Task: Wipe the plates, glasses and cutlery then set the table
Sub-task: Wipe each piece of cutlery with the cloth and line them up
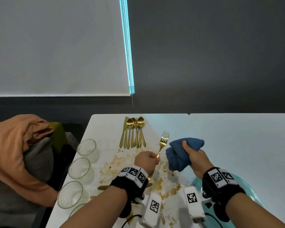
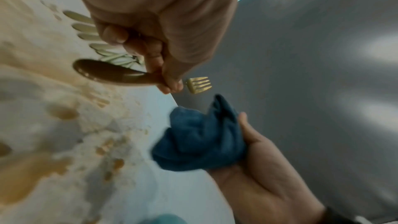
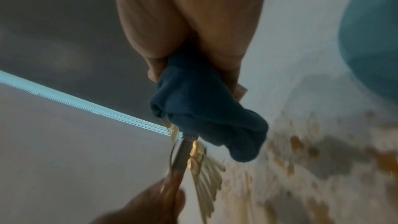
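My left hand grips a gold fork by its handle, tines up, above the stained white table. In the left wrist view the fork's tines stick out past my fingers. My right hand holds a bunched blue cloth just right of the fork; the cloth is apart from the tines. A row of gold cutlery lies at the table's far side. Three clear glasses stand along the left edge. A pale blue plate sits under my right wrist.
Brown spill stains cover the table's middle and near part. More gold cutlery lies under my left wrist. An orange and grey garment is heaped on the seat to the left. A second white table adjoins on the right.
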`<action>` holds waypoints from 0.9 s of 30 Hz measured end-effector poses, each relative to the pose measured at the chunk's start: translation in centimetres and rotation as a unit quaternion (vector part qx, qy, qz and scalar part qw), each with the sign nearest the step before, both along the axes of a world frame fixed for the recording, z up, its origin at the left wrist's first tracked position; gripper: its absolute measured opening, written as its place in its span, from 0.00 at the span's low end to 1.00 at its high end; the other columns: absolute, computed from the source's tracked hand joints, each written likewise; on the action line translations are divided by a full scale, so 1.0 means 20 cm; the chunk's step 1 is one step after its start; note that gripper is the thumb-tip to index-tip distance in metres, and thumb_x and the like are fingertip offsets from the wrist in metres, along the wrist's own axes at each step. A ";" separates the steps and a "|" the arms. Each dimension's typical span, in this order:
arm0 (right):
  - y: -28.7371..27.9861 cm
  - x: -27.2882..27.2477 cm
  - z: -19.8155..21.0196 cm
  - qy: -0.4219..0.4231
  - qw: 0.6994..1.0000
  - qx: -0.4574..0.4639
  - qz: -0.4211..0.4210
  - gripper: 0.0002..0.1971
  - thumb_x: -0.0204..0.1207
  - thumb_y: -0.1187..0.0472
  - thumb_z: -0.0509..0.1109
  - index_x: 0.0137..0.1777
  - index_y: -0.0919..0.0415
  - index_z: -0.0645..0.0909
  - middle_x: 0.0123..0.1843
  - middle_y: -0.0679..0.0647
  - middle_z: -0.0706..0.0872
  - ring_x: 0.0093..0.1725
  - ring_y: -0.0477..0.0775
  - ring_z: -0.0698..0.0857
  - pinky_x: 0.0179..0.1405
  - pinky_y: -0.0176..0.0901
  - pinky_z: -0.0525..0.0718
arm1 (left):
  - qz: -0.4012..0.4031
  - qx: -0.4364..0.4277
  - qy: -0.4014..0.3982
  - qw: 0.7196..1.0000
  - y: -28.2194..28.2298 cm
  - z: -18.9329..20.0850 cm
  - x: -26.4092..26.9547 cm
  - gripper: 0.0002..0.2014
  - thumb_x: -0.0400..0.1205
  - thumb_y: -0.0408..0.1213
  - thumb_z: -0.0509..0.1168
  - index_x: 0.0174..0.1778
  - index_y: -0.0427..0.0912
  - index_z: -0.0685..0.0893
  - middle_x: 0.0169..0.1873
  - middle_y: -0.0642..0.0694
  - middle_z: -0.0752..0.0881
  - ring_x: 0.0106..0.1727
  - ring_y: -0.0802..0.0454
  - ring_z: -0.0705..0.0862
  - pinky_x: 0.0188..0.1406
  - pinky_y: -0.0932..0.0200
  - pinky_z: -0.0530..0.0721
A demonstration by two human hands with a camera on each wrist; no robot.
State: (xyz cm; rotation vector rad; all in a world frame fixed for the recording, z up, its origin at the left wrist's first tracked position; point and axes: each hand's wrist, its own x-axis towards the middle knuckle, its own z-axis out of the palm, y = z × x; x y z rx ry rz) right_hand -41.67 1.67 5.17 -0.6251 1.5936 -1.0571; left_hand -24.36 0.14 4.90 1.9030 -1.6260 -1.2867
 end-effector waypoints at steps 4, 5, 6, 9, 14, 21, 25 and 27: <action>-0.01 0.09 -0.02 -0.096 0.995 0.023 0.034 0.26 0.82 0.45 0.59 0.70 0.64 0.73 0.63 0.66 0.83 0.62 0.63 0.83 0.62 0.61 0.82 | -0.070 -0.044 -0.017 0.996 0.02 0.08 -0.13 0.09 0.81 0.31 0.60 0.46 0.38 0.87 0.44 0.40 0.87 0.49 0.44 0.83 0.53 0.55 0.81; -0.01 0.10 -0.01 -0.097 0.994 0.024 0.050 0.24 0.82 0.46 0.59 0.71 0.63 0.73 0.63 0.66 0.83 0.63 0.63 0.83 0.62 0.61 0.82 | -0.084 -0.048 -0.025 0.995 0.02 0.09 -0.15 0.08 0.80 0.29 0.60 0.44 0.39 0.85 0.39 0.41 0.84 0.47 0.45 0.81 0.51 0.54 0.81; -0.02 0.10 0.01 -0.095 0.993 0.026 0.065 0.23 0.82 0.48 0.60 0.70 0.62 0.73 0.63 0.65 0.84 0.63 0.62 0.83 0.60 0.59 0.83 | -0.090 -0.048 -0.026 0.994 0.02 0.09 -0.15 0.08 0.79 0.28 0.59 0.43 0.39 0.85 0.36 0.42 0.81 0.45 0.47 0.80 0.49 0.55 0.80; -0.02 0.07 0.05 -0.084 0.991 0.048 0.092 0.17 0.81 0.51 0.63 0.65 0.59 0.76 0.59 0.63 0.85 0.60 0.61 0.83 0.49 0.54 0.85 | -0.093 -0.046 -0.001 0.995 0.02 0.08 -0.15 0.10 0.78 0.27 0.61 0.47 0.37 0.87 0.44 0.37 0.86 0.46 0.46 0.81 0.50 0.56 0.80; -0.03 0.04 0.04 -0.084 0.991 0.049 0.091 0.15 0.79 0.58 0.67 0.63 0.65 0.79 0.55 0.65 0.87 0.55 0.63 0.86 0.47 0.56 0.85 | -0.110 -0.041 0.049 0.992 0.05 0.07 -0.18 0.05 0.78 0.29 0.63 0.43 0.37 0.85 0.37 0.42 0.83 0.45 0.45 0.81 0.55 0.49 0.84; -0.18 -0.04 0.03 -0.029 0.998 0.032 -0.044 0.26 0.75 0.54 0.72 0.65 0.73 0.74 0.58 0.67 0.84 0.58 0.66 0.83 0.65 0.61 0.80 | -0.116 -0.013 0.083 0.990 0.08 0.07 -0.17 0.05 0.82 0.42 0.64 0.48 0.46 0.82 0.35 0.53 0.82 0.48 0.52 0.81 0.55 0.56 0.80; -0.24 -0.07 0.03 -0.034 0.997 0.017 -0.063 0.26 0.74 0.52 0.74 0.63 0.71 0.74 0.59 0.65 0.85 0.58 0.66 0.84 0.64 0.61 0.81 | -0.132 -0.007 0.084 0.988 0.09 0.02 -0.15 0.05 0.82 0.42 0.65 0.45 0.46 0.84 0.38 0.51 0.87 0.46 0.56 0.82 0.54 0.62 0.79; -0.23 -0.05 0.03 -0.040 0.998 0.021 -0.052 0.22 0.75 0.54 0.73 0.61 0.69 0.76 0.59 0.66 0.84 0.60 0.66 0.84 0.64 0.60 0.81 | -0.115 -0.013 0.084 0.990 0.07 0.00 -0.15 0.09 0.81 0.40 0.66 0.35 0.51 0.80 0.32 0.57 0.84 0.42 0.56 0.81 0.46 0.65 0.78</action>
